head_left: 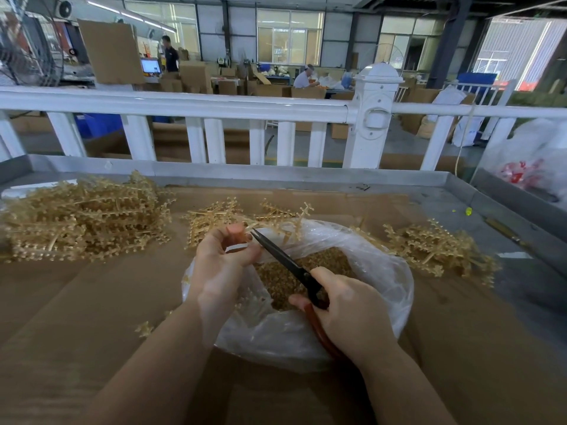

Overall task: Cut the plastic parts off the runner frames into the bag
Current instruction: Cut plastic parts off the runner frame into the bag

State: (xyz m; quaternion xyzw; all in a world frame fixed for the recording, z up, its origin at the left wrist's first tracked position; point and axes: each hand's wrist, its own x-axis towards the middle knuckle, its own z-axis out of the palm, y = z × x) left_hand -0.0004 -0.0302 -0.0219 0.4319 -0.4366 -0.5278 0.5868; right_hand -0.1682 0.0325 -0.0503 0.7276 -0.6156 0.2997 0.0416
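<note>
Trimming in progress over the open bag; much stock remains uncut.

The cardboard-lined bench carries a large heap of tan runner frames at its far left corner, a smaller heap toward the right edge, and a clear plastic bag near the front middle, partly filled with cut parts. Above the bag, the left hand pinches one frame; the right hand clamps the scissors, tips at that frame. Judged well short of completion.
</note>
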